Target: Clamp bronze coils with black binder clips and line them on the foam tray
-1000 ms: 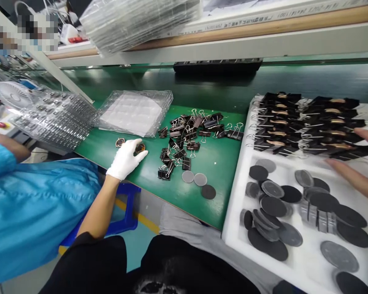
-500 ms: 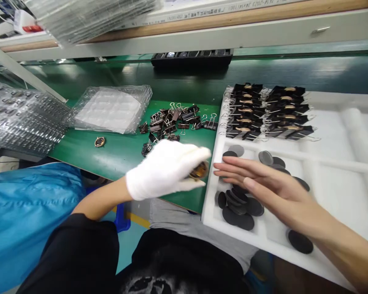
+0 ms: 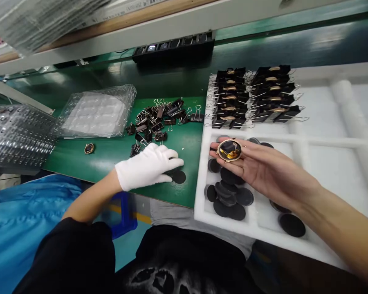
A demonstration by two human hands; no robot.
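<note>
On the fingers of my bare right hand [image 3: 260,167], palm turned up, rests a gold-rimmed oval piece [image 3: 230,150] with a glossy dark and amber face; my thumb lies beside it. My left hand [image 3: 149,166], in a white glove, is low over the green mat with thumb and fingers apart. Its fingertips are at the edge of a flat black disc [image 3: 179,177]; whether they grip it I cannot tell. Several dark discs [image 3: 230,192] lie in the white tray [image 3: 202,188] below my right hand.
Loose binder clips [image 3: 158,116] are heaped beyond my left hand. Two rows of clipped pieces [image 3: 230,98] fill the tray's far left. Clear plastic trays [image 3: 95,112] and another gold-rimmed piece [image 3: 89,148] lie left. A black holder [image 3: 173,49] stands at the back.
The gold-rimmed piece has passed from my left hand to my right, which has turned palm up. My left hand has moved left and down to the mat, where a black disc now shows.
</note>
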